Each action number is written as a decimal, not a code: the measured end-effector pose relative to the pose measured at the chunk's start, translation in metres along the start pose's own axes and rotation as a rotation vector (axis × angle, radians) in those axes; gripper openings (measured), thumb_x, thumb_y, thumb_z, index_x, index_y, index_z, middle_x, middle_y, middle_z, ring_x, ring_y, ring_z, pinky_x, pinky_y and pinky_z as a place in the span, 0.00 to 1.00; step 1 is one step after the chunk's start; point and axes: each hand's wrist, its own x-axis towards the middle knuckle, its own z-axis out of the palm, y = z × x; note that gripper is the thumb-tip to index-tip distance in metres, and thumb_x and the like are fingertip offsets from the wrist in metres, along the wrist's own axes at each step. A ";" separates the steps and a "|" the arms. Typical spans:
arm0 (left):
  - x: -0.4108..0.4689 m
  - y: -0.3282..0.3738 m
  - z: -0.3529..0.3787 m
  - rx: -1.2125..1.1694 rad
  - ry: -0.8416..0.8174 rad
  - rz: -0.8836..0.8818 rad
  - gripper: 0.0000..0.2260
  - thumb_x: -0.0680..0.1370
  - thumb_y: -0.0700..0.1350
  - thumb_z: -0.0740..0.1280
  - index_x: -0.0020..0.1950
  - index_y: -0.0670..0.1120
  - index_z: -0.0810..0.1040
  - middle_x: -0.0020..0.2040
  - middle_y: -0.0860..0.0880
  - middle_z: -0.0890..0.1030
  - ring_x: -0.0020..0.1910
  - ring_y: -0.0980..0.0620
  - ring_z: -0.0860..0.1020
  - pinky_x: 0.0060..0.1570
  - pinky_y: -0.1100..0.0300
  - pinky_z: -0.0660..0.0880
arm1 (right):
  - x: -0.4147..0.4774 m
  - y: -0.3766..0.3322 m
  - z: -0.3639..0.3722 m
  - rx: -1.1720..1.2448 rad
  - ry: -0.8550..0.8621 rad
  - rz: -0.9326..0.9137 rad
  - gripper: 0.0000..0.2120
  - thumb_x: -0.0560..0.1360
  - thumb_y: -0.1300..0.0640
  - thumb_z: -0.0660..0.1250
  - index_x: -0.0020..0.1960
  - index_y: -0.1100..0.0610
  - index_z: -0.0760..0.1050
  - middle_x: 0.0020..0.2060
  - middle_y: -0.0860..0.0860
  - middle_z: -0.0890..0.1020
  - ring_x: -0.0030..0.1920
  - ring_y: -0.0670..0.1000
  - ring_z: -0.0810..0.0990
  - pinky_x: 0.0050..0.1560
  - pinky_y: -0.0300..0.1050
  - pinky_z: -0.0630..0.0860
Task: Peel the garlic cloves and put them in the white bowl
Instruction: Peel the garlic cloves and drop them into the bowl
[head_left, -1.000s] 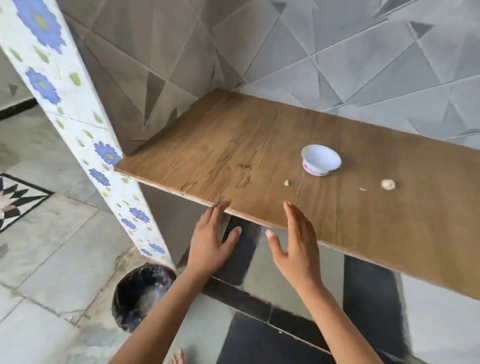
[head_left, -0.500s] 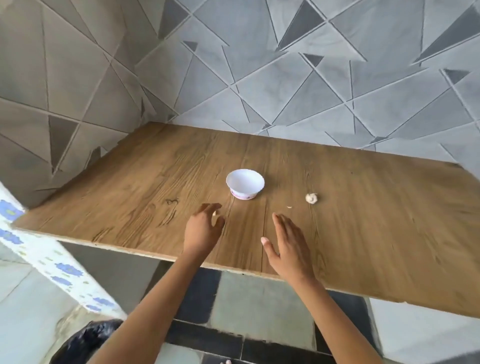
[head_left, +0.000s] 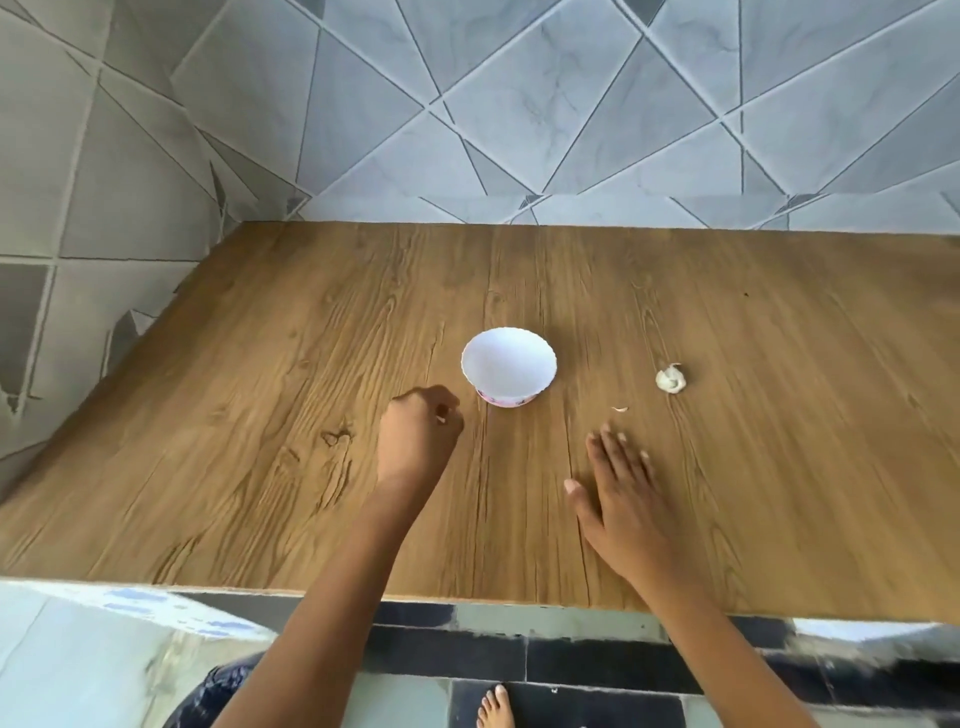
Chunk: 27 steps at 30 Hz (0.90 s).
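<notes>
A small white bowl (head_left: 509, 364) with a pink base stands near the middle of the wooden table (head_left: 260, 415); it looks empty. Just left of the bowl, my left hand (head_left: 418, 441) has its fingers curled and pinches a small garlic clove (head_left: 442, 419) that barely shows at the fingertips. My right hand (head_left: 621, 493) lies flat and open on the wood, fingers straight, nearer the front edge. To the right of the bowl sits a pale piece of garlic (head_left: 671, 380). A small flake of garlic skin (head_left: 619, 409) lies between the two.
Grey tiled walls close off the table at the back and left. The table's front edge (head_left: 467, 597) runs across the lower view, with my bare foot (head_left: 496, 709) and a dark round container (head_left: 218, 696) on the tiled floor below.
The view has swung up from the floor and table edge to face the table. My left hand reached forward and closed on the small clove; my right hand moved onto the tabletop.
</notes>
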 end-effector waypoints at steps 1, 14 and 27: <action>0.008 0.010 -0.004 -0.042 0.048 0.048 0.07 0.73 0.38 0.68 0.48 0.43 0.83 0.42 0.48 0.83 0.37 0.50 0.79 0.38 0.61 0.74 | 0.000 -0.001 0.001 0.002 0.001 0.004 0.43 0.65 0.32 0.17 0.74 0.53 0.33 0.74 0.49 0.36 0.74 0.49 0.34 0.70 0.46 0.31; 0.087 0.064 0.044 0.638 -0.438 0.197 0.10 0.77 0.43 0.64 0.57 0.45 0.77 0.51 0.49 0.78 0.53 0.48 0.78 0.44 0.62 0.69 | -0.003 -0.007 -0.004 0.049 0.100 0.019 0.39 0.73 0.33 0.25 0.75 0.55 0.44 0.76 0.52 0.48 0.75 0.52 0.44 0.72 0.49 0.39; 0.035 0.121 0.119 0.273 -0.426 0.391 0.06 0.76 0.43 0.64 0.49 0.49 0.81 0.48 0.48 0.82 0.46 0.48 0.81 0.47 0.54 0.79 | 0.004 0.068 -0.024 0.105 0.217 0.156 0.42 0.74 0.33 0.29 0.76 0.56 0.56 0.75 0.54 0.58 0.73 0.48 0.46 0.72 0.47 0.41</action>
